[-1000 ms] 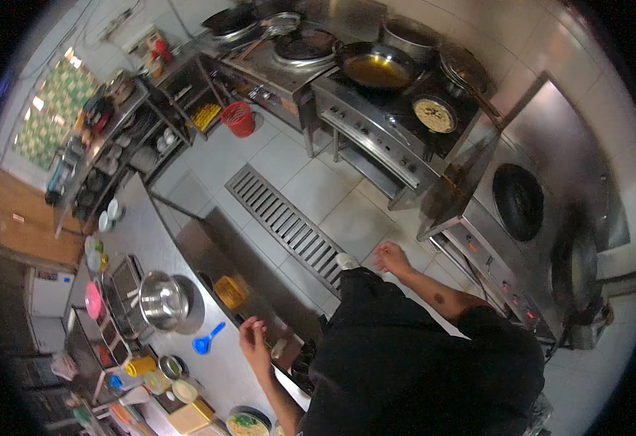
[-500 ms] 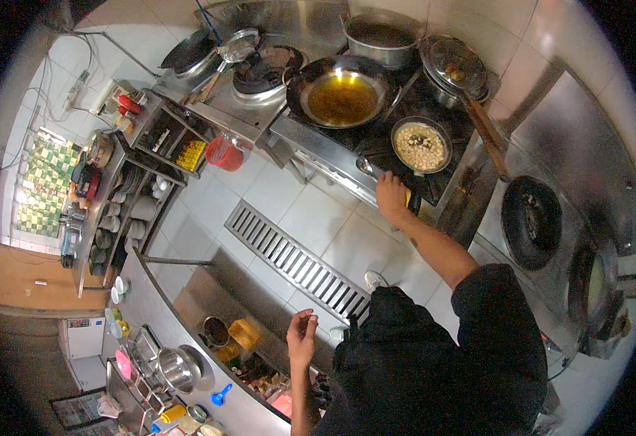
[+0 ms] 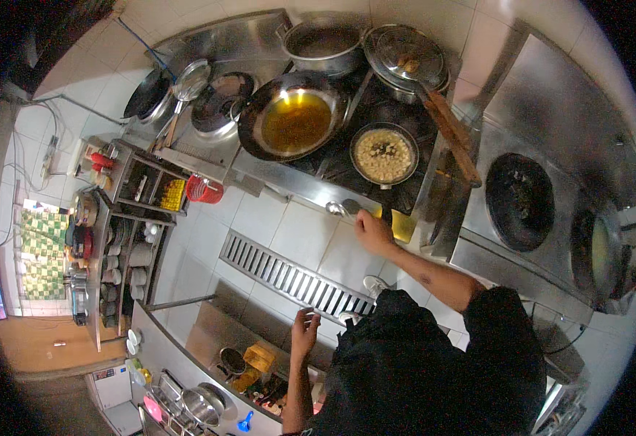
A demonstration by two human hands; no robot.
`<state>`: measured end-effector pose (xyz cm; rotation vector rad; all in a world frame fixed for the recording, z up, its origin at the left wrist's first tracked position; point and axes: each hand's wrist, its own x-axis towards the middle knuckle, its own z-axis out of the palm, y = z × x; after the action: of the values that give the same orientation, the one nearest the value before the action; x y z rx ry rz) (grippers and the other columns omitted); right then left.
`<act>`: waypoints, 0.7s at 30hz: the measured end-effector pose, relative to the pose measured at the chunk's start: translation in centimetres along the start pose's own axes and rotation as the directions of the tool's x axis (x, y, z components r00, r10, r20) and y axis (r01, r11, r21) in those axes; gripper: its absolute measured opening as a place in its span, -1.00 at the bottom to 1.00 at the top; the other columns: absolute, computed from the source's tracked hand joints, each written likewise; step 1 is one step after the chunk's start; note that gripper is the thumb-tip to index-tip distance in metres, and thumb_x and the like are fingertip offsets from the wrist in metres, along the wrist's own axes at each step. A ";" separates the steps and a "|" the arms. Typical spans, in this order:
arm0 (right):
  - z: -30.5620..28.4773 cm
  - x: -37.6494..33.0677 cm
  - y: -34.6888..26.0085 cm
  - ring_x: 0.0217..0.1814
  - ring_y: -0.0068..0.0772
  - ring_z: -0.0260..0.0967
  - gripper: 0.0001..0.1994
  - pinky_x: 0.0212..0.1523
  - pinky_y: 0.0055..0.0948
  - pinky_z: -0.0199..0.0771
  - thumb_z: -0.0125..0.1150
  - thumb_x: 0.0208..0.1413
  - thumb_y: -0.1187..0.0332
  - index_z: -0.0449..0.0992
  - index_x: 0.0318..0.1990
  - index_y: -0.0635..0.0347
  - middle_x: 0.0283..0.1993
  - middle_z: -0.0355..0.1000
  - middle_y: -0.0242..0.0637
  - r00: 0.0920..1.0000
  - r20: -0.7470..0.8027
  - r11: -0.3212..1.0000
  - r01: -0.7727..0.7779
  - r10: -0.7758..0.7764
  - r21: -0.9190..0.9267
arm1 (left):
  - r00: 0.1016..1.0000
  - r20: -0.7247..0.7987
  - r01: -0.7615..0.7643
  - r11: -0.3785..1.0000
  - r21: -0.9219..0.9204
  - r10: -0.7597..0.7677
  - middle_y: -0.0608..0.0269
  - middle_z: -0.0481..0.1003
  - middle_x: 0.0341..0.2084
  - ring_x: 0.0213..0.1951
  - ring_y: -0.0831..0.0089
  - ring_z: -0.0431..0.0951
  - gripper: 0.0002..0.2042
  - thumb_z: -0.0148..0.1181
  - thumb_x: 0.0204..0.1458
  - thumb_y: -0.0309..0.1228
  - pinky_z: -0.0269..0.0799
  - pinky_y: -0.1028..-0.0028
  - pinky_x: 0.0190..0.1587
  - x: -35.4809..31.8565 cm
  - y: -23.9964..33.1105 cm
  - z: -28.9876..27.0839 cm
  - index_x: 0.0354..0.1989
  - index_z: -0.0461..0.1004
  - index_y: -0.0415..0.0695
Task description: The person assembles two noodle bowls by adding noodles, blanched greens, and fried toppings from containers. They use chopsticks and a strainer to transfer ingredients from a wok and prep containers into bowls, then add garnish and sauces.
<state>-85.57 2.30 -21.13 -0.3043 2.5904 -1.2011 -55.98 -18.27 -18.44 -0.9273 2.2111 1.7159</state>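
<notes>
My right hand [image 3: 373, 232] is closed around the handle of a metal spoon [image 3: 337, 208], held just off the stove's front edge. Beyond it, a small frying pan [image 3: 384, 155] sits on a burner, with pale chunks and a few dark bits in light liquid. Its dark handle [image 3: 386, 211] points toward me, beside a yellow piece [image 3: 403, 226] whose kind I cannot make out. Low over the floor, my left hand [image 3: 304, 333] hangs with loosely curled fingers and nothing visible in it.
A wok of yellow oil [image 3: 296, 123] stands left of the pan. Behind are a big pot [image 3: 323, 47] and a lidded pot [image 3: 405, 62]; wooden handles [image 3: 452, 134] jut out. A dark wok [image 3: 520, 200] sits right. Below runs a floor grate [image 3: 296, 275]; a counter [image 3: 180, 338] lies left.
My right hand with the spoon has drawn back from the pan to in front of the stove edge. The whole view has shifted and turned slightly; the left hand stays low.
</notes>
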 end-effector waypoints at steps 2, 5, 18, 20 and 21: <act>-1.8 -4.1 1.5 -0.25 -0.02 0.54 -0.84 -0.20 -0.09 0.49 0.14 0.28 0.34 0.45 -0.13 0.24 -0.33 0.51 -0.04 0.998 -0.050 0.964 0.060 -0.049 0.259 | 0.995 0.064 -0.089 0.988 0.125 0.081 0.07 0.59 -0.13 -0.16 0.39 0.59 -0.58 0.27 0.27 -0.22 0.53 0.37 -0.15 3.6 -1.1 1.8 0.14 0.42 -0.27; -5.9 -10.8 2.4 -0.31 -0.32 0.40 -0.85 -0.26 -0.28 0.42 0.17 0.31 0.33 0.43 -0.13 0.23 -0.35 0.42 -0.27 0.998 0.003 0.850 -0.056 0.063 0.524 | 0.958 0.108 -0.275 0.957 0.089 0.265 -0.15 0.53 -0.05 -0.11 0.13 0.61 -0.47 0.34 0.21 -0.23 0.58 0.29 -0.13 8.5 4.1 8.6 0.22 0.36 -0.31; -13.1 -24.6 7.6 -0.58 -0.69 0.12 -0.91 -0.60 -0.49 0.06 0.09 0.37 0.36 0.40 -0.17 0.16 -0.59 0.18 -0.57 0.877 -0.156 0.658 -0.212 0.455 0.723 | 0.934 0.331 -0.012 0.940 -0.340 0.131 0.10 0.47 -0.66 -0.68 0.14 0.52 -0.78 0.27 0.03 -0.40 0.51 0.17 -0.59 25.1 14.5 26.6 -0.25 0.42 -0.25; -13.6 -24.4 8.6 -0.57 -0.69 0.11 -0.90 -0.58 -0.51 0.07 0.05 0.37 0.38 0.39 -0.19 0.20 -0.56 0.19 -0.57 0.901 -0.204 0.767 -0.186 0.382 0.614 | 0.942 0.334 0.085 0.933 -0.351 0.040 0.17 0.48 -0.65 -0.67 0.25 0.51 -0.81 0.24 0.09 -0.34 0.45 0.25 -0.62 25.9 14.7 25.7 -0.32 0.47 -0.23; -15.6 -23.7 5.8 -0.56 -0.70 0.12 -0.90 -0.58 -0.52 0.06 0.05 0.37 0.38 0.39 -0.19 0.20 -0.55 0.20 -0.58 0.901 -0.172 0.714 -0.187 0.399 0.674 | 0.945 0.326 0.133 0.923 -0.361 -0.008 0.20 0.48 -0.64 -0.67 0.30 0.51 -0.79 0.22 0.12 -0.31 0.42 0.30 -0.64 26.2 14.6 24.9 -0.36 0.50 -0.23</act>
<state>-68.83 24.21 -12.26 0.4697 2.1199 -2.0215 -90.46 -2.62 -27.72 -0.7231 1.6536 2.1286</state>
